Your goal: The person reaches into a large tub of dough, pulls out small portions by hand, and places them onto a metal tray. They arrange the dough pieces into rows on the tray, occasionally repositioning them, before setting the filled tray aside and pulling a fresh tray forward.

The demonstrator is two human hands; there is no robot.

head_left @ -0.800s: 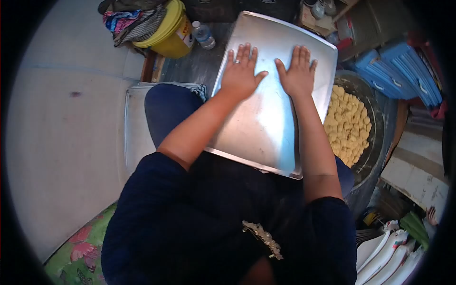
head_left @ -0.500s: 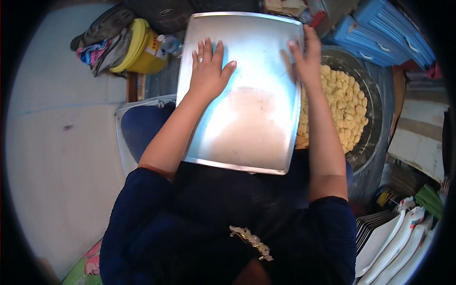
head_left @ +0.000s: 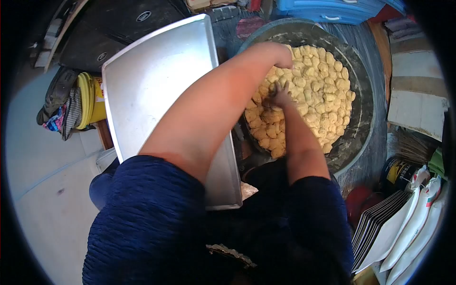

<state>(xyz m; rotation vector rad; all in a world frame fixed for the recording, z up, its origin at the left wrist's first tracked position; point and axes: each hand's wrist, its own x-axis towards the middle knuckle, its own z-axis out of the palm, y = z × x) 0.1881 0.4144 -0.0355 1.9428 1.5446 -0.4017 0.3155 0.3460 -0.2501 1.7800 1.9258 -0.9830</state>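
Note:
A metal tray [head_left: 156, 66] lies tilted over my lap, with my left arm stretched across it. My left hand [head_left: 281, 54] is at the upper left part of the yellowish dough pieces [head_left: 318, 95], its fingers bent down and mostly hidden. Just below it, my right hand [head_left: 279, 97] touches the dough pieces near their left side, fingers apart. The pieces are heaped in a large dark round basin [head_left: 363, 109] to the right of the tray.
At the left stands a yellow bucket [head_left: 97, 97] with cloths beside it. Blue drawers [head_left: 327, 12] are beyond the basin. White packages [head_left: 418, 213] and a stack of thin sheets [head_left: 382, 218] stand at the lower right.
Both hands have left the tray and moved right to the dough pieces. The tray now sits further left and tilted. The view has shifted, showing more of the basin.

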